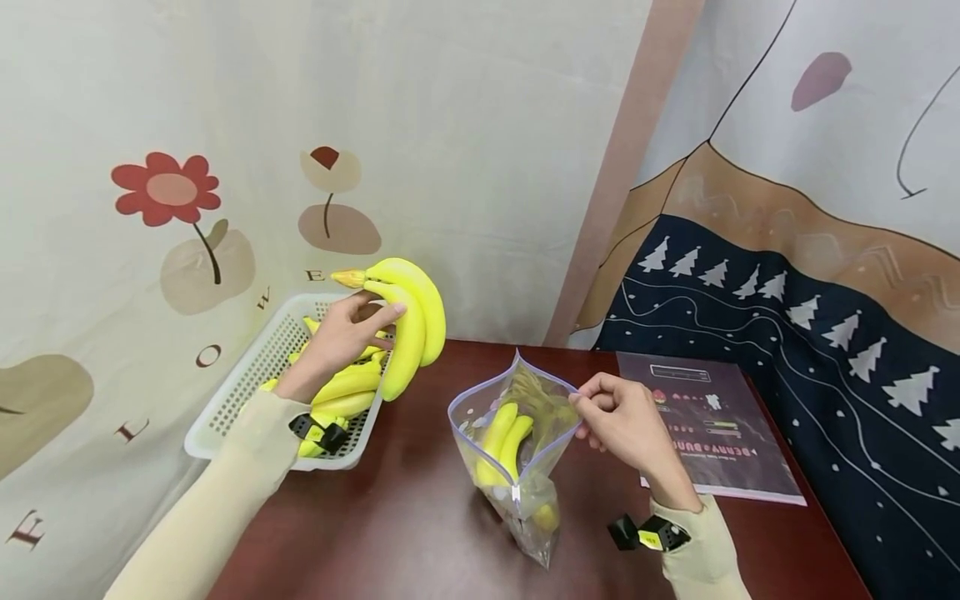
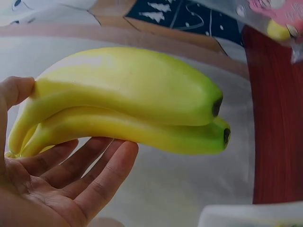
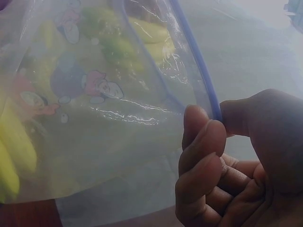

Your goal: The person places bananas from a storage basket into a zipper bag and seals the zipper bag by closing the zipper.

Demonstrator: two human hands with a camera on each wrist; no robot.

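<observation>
My left hand (image 1: 345,337) grips a small bunch of yellow bananas (image 1: 407,321) near the stem end, raised above the basket's right side. In the left wrist view the bunch of bananas (image 2: 128,90) lies between thumb and fingers, its greenish tips pointing away. My right hand (image 1: 622,421) pinches the purple-edged rim of a clear zip bag (image 1: 468,400) between thumb and fingers. The bag stands open at the top, with bananas (image 1: 504,442) inside. Up close, the right hand (image 3: 222,165) holds the bag's rim, and cartoon prints show on the plastic.
A white perforated basket (image 1: 225,408) with several bananas (image 1: 348,387) stands on the left of the dark red table (image 1: 397,508). A dark printed sheet (image 1: 720,450) lies on the right. Behind the table hangs a patterned curtain (image 1: 487,167).
</observation>
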